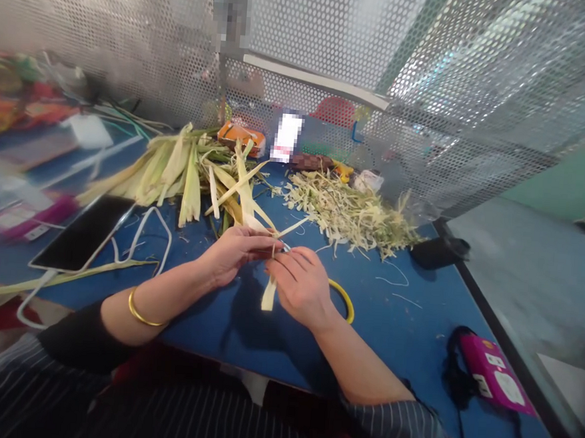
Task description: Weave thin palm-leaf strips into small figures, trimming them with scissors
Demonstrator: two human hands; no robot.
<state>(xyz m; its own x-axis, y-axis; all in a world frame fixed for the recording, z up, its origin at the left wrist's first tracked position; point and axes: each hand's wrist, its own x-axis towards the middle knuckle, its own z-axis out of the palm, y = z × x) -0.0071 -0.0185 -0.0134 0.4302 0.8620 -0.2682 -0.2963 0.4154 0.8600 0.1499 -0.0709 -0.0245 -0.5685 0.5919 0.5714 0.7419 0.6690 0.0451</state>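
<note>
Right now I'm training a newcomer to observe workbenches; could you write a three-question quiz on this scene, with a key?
1. Which forearm wears the gold bangle, left or right?
2. True or false: the pink box on the blue table lies to the right of the right hand.
3. What hangs below the place where the right hand and the left hand meet?
A) a red cord
B) a pale strip
C) a glass jar

Key: 1. Left. 2. True. 3. B.
</note>
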